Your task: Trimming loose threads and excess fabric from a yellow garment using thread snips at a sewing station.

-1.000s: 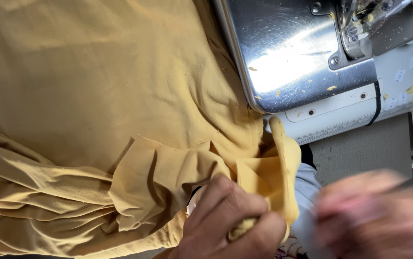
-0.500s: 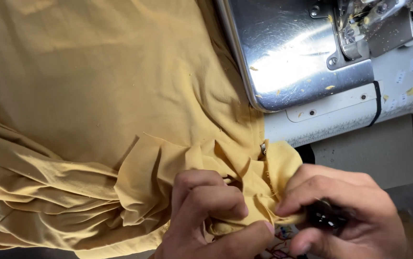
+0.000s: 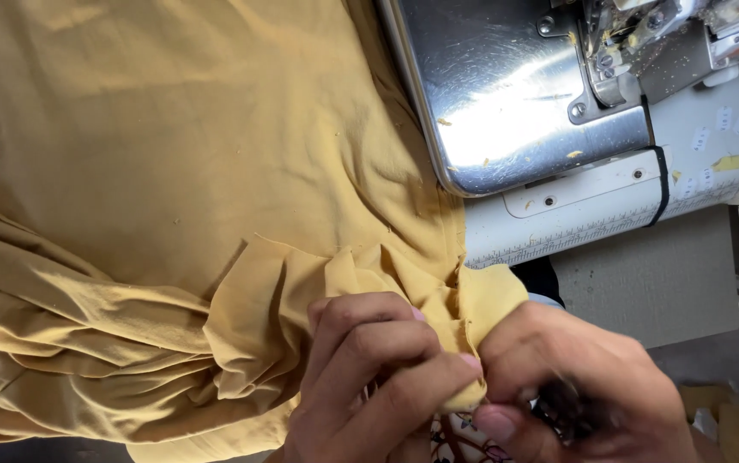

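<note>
At the near edge of the sewing table, both hands meet on a bunched corner of the mustard-yellow fabric. The left hand curls over the gathered folds, fingers bent, its index finger and thumb pinching a small rolled tip of the cloth. The right hand presses against that same tip from the other side, thumb forward; it is closed around something dark and blurred in the palm, which cannot be made out. Leftward the fabric lies in loose pleats, then spreads flat across most of the table toward the far left corner. Beyond the hands to the right, a bare grey patch of table stays open. Farther off, the sewing machine and its shiny metal plate hem in the cloth's right edge.
</note>
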